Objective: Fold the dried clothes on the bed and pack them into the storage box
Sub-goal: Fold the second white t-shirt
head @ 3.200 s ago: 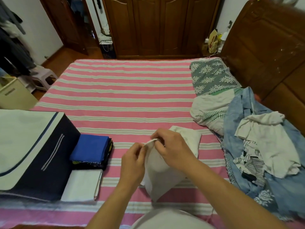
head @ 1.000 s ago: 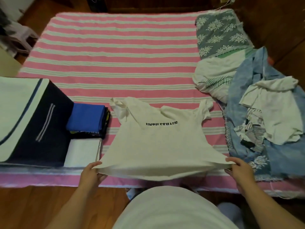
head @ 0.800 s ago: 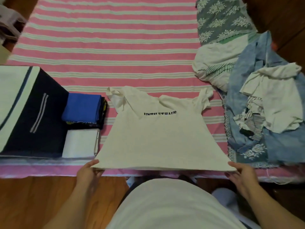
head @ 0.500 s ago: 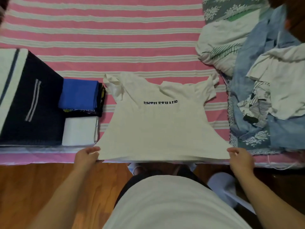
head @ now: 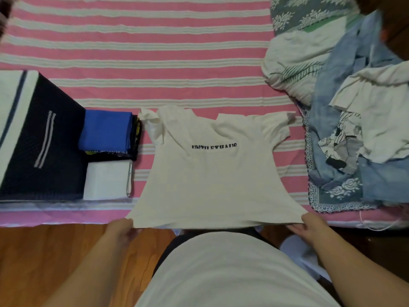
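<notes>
- We see a cream T-shirt (head: 210,178) spread front-up on the pink striped bed (head: 155,52), its collar toward 12 o'clock and its hem at the bed's near edge at 6 o'clock; a line of dark lettering runs across the chest.
- Our left hand (head: 120,231) pinches the hem's corner at about 7 o'clock, fingers curled under the cloth.
- Our right hand (head: 312,227) grips the opposite hem corner at about 5 o'clock, and the hem is drawn taut between the two hands.
- The dark storage box (head: 42,151) with its pale lid sits on the bed at 9 o'clock of the shirt, well apart from it.
- Between box and shirt lie folded clothes: a blue folded piece (head: 106,129) atop a black one, and a white folded piece (head: 107,180) just on the 6 o'clock side of them, touching the box.
- At 2 to 3 o'clock a heap of unfolded clothes (head: 358,129) lies near the shirt's right sleeve: pale blue denim, a white garment and a printed one on top.
- Beyond the heap, toward 1 o'clock, is a grey floral cloth (head: 309,14).
</notes>
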The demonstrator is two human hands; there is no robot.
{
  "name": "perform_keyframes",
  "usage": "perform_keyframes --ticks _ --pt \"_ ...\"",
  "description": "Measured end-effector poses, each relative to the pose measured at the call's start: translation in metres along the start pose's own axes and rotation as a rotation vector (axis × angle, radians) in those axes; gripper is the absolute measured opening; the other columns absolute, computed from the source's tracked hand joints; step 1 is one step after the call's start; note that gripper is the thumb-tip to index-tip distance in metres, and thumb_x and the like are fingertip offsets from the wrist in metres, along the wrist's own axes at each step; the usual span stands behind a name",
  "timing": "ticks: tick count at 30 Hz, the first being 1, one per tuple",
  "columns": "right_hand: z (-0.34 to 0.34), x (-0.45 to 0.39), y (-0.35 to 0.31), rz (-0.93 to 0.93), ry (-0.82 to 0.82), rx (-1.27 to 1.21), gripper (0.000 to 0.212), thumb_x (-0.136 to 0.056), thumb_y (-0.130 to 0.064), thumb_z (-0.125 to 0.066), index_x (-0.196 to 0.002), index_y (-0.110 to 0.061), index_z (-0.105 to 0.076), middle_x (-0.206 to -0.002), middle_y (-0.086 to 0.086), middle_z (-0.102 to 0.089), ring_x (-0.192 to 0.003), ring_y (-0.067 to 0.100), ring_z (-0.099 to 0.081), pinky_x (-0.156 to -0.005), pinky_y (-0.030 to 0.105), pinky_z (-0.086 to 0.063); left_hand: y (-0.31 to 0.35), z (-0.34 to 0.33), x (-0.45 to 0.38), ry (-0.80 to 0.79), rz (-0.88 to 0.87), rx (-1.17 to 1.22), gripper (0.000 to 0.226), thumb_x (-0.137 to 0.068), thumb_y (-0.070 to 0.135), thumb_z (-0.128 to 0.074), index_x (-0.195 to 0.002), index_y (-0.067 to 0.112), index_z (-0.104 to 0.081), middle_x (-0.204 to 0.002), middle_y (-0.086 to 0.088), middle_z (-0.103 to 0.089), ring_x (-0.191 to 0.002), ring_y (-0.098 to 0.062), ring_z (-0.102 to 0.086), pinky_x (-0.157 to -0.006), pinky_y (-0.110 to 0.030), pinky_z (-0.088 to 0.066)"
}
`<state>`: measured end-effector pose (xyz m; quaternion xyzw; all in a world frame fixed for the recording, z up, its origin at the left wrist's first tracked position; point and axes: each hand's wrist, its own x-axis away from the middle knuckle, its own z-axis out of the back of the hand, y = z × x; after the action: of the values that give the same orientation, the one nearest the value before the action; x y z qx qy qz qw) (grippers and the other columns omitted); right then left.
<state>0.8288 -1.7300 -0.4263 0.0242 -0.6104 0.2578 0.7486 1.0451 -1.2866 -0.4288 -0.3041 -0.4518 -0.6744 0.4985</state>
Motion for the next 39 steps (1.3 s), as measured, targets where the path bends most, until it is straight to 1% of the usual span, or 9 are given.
perform_keyframes --ticks 3,5,7,11,17,22,27,31,39 --pt "-0.035 0.018 -0.04 0.061 -0.048 0.059 0.044 -0.103 0.006 -0.029 -0.146 0.002 -0.04 -0.1 0.028 -0.069 -0.077 0.042 -0.073 -0.038 0.043 -0.054 0.06 -0.019 0.014 -0.064 -0.149 -0.028 0.021 -0.1 -0.009 -0.045 -0.085 0.004 -0.051 -0.113 -0.021 -0.059 -0.074 -0.024 -0.061 -0.046 -0.024 -0.056" --pt "-0.068 0.056 -0.104 0.164 -0.102 -0.079 0.047 -0.105 0.006 -0.024 -0.151 0.002 -0.029 -0.129 0.03 -0.058 -0.117 0.042 -0.062 -0.08 0.045 -0.06 0.137 -0.035 0.027 -0.172 -0.275 0.105 0.016 -0.102 -0.008 -0.04 -0.098 0.0 -0.054 -0.123 -0.022 -0.059 -0.082 -0.024 -0.065 -0.059 -0.023 -0.059" --pt "-0.101 0.115 -0.188 0.304 -0.237 -0.265 0.044 -0.106 0.003 -0.021 -0.15 0.002 -0.031 -0.142 0.025 -0.05 -0.132 0.037 -0.051 -0.109 0.046 -0.042 0.237 -0.044 0.056 -0.291 -0.385 0.364 0.029 -0.105 -0.006 -0.035 -0.13 -0.007 -0.049 -0.132 -0.023 -0.058 -0.1 -0.028 -0.066 -0.071 -0.03 -0.06" --pt "-0.134 0.265 -0.328 0.579 -0.566 -0.53 0.04 -0.108 -0.005 -0.025 -0.142 -0.004 -0.047 -0.133 0.016 -0.061 -0.113 0.031 -0.064 -0.088 0.043 -0.052 0.413 -0.029 0.204 -0.549 -0.689 0.728 0.022 -0.107 0.001 -0.035 -0.117 0.002 -0.055 -0.101 -0.015 -0.064 -0.08 -0.022 -0.066 -0.048 -0.035 -0.059" --pt "-0.113 0.418 -0.384 0.789 -0.867 -0.759 0.021 -0.106 -0.004 -0.037 -0.1 -0.003 -0.056 -0.071 0.017 -0.071 -0.057 0.028 -0.072 -0.052 0.04 -0.059 0.496 0.027 0.365 -0.737 -0.969 0.995 0.024 -0.103 0.005 -0.042 -0.123 -0.001 -0.056 -0.1 -0.016 -0.068 -0.079 -0.024 -0.073 -0.06 -0.035 -0.061" --pt "-0.101 0.401 -0.371 0.868 -0.824 -0.654 0.013 -0.106 -0.008 -0.041 -0.103 -0.006 -0.054 -0.073 0.014 -0.073 -0.057 0.02 -0.073 -0.052 0.033 -0.059 0.465 0.041 0.352 -0.62 -0.961 0.967 0.029 -0.099 0.016 -0.051 -0.124 0.006 -0.06 -0.112 -0.013 -0.072 -0.094 -0.026 -0.074 -0.078 -0.042 -0.063" --pt "-0.104 0.285 -0.306 0.795 -0.637 -0.471 0.017 -0.107 -0.012 -0.042 -0.095 -0.013 -0.054 -0.079 0.008 -0.073 -0.06 0.015 -0.072 -0.052 0.031 -0.06 0.361 0.012 0.241 -0.452 -0.821 0.86 0.013 -0.102 0.012 -0.048 -0.099 0.014 -0.061 -0.105 -0.006 -0.068 -0.093 -0.019 -0.068 -0.071 -0.031 -0.059" --pt "-0.105 0.168 -0.244 0.581 -0.486 -0.412 0.015 -0.107 -0.013 -0.042 -0.105 -0.012 -0.057 -0.098 0.006 -0.071 -0.069 0.016 -0.075 -0.056 0.032 -0.061 0.272 -0.025 0.119 -0.455 -0.513 0.773 0.029 -0.106 0.012 -0.043 -0.129 0.004 -0.059 -0.131 -0.012 -0.062 -0.097 -0.021 -0.067 -0.071 -0.033 -0.063" --pt "-0.141 -0.097 -0.103 0.222 -0.11 -0.151 0.017 -0.109 -0.016 -0.038 -0.102 -0.017 -0.054 -0.08 -0.002 -0.071 -0.058 0.009 -0.069 -0.107 0.038 -0.041 0.086 -0.12 -0.122 -0.175 -0.096 0.52 0.025 -0.108 0.02 -0.046 -0.127 0.01 -0.059 -0.107 -0.006 -0.076 -0.089 -0.017 -0.074 -0.068 -0.038 -0.063"
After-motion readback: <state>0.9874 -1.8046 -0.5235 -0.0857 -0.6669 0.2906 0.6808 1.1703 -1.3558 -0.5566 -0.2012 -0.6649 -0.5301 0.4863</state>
